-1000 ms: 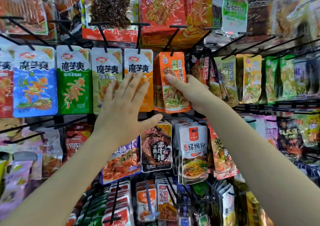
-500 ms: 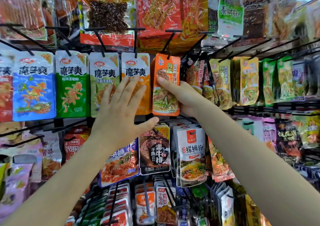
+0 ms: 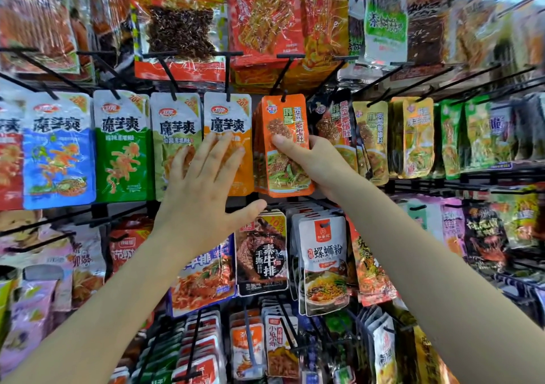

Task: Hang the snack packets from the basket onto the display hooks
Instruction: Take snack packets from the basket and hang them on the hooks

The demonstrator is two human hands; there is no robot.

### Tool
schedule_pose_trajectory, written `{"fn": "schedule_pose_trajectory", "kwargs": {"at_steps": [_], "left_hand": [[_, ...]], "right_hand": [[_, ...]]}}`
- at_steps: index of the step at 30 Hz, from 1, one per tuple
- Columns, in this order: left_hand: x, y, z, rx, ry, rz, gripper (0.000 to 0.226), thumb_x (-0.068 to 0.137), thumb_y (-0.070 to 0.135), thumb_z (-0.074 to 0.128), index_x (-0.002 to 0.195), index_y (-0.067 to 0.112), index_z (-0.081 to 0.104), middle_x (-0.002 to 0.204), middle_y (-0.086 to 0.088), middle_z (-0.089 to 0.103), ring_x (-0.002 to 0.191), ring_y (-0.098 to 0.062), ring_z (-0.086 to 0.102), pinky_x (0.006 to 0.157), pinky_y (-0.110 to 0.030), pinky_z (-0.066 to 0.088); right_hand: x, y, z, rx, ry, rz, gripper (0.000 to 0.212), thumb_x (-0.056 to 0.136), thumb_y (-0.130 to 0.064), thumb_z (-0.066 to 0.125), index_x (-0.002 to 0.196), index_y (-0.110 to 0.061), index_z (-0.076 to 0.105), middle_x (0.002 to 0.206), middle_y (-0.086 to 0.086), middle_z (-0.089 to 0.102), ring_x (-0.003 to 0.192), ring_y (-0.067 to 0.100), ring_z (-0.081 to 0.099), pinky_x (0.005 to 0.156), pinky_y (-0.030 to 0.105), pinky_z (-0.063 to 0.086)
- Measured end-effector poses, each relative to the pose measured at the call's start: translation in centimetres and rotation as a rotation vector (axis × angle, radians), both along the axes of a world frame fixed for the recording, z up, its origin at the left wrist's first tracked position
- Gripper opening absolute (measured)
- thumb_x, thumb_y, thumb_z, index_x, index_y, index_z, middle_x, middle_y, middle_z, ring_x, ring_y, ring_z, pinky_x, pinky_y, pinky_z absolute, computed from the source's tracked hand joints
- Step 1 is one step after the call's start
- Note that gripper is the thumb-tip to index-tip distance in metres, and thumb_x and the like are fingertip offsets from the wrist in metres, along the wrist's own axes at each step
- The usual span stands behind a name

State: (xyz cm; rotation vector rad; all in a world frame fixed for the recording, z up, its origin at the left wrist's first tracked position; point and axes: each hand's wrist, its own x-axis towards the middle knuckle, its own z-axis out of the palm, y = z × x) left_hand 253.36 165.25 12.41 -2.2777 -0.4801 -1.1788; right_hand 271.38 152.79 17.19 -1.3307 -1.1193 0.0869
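An orange snack packet [image 3: 285, 159] hangs from a black display hook [image 3: 283, 72] in the middle row, at the front of a stack of like packets. My right hand [image 3: 317, 164] grips it from the right side, thumb across its front. My left hand [image 3: 203, 195] lies flat with straight fingers against the neighbouring silver-and-orange packet [image 3: 228, 118] and the pale green one [image 3: 174, 127] to the left. The basket is out of view.
The rack is packed with hanging packets: blue [image 3: 59, 162] and green [image 3: 122, 153] ones at left, yellow and green ones [image 3: 418, 139] at right, big red bags [image 3: 265, 18] above, white noodle packets [image 3: 323, 263] below. Bare black hook tips stick out towards me.
The orange packet has slid back along its hook and now hangs straight. My right hand stays on it. My left hand has shifted slightly up against the neighbouring packets.
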Motion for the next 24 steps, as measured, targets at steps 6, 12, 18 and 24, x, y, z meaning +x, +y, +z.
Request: {"fn": "schedule_pose_trajectory", "kwargs": {"at_steps": [6,12,18,24], "left_hand": [[0.2,-0.7,-0.2,-0.017,-0.043,-0.085,0.091,0.091,0.079,0.018,0.159,0.020,0.027,0.169,-0.001,0.013,0.157,-0.020,0.004,0.124,-0.054,0.007],[2.4,-3.8,-0.1,-0.039,-0.137,-0.298,0.072,0.096,0.062,0.034,0.151,0.016,0.042,0.163,-0.007,0.031,0.152,-0.024,0.020,0.123,-0.044,0.010],[6.2,-9.6,0.7,-0.424,-0.218,-0.679,0.051,0.100,0.038,0.053,0.144,0.014,0.050,0.136,-0.002,0.055,0.126,-0.015,0.049,0.114,-0.027,0.035],[10.5,-10.8,2.0,-0.745,-0.181,-0.587,0.076,0.102,0.043,0.052,0.161,0.017,0.013,0.167,-0.001,0.020,0.152,-0.016,0.019,0.123,-0.034,0.018]], "right_hand": [[-0.8,-2.4,-1.4,-0.061,-0.324,-0.251,0.051,0.090,-0.061,0.063,0.118,-0.018,0.066,0.099,-0.008,0.072,0.082,0.002,0.067,0.069,0.026,0.052],[-1.7,-6.2,-3.6,0.066,-0.393,-0.314,0.051,0.092,-0.044,0.068,0.133,-0.015,0.062,0.120,-0.003,0.070,0.104,0.010,0.066,0.091,0.032,0.057],[1.6,-8.8,-2.9,0.293,-0.348,-0.521,0.030,0.096,-0.030,0.067,0.121,-0.015,0.062,0.103,-0.002,0.066,0.094,0.012,0.063,0.085,0.034,0.055],[4.7,-8.0,-1.6,0.037,-0.213,-0.310,0.071,0.094,-0.047,0.065,0.152,-0.017,0.036,0.144,-0.001,0.051,0.128,0.013,0.051,0.106,0.031,0.043]]}}
